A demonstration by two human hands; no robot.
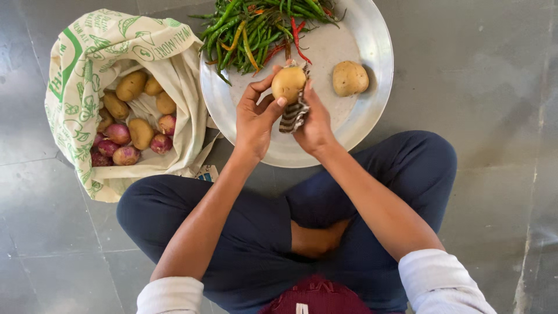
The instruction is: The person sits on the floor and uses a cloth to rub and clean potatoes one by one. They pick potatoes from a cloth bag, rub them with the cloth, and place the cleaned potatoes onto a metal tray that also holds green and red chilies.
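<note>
Chillies (pixel 261 29) cut off at top edge, striped tool (pixel 294 115) mostly hidden (by fingers (pixel 310 96)) — kind unclear

Grey stone floor (pixel 500 87) throughout, laid in large tiles with thin pale joints, one running along the right edge, others crossing the lower left corner. Dull, faintly mottled surface, lightly scuffed. Soft, even daylight from above, weak shadows only. No walls, furniture or windows in view.
</note>
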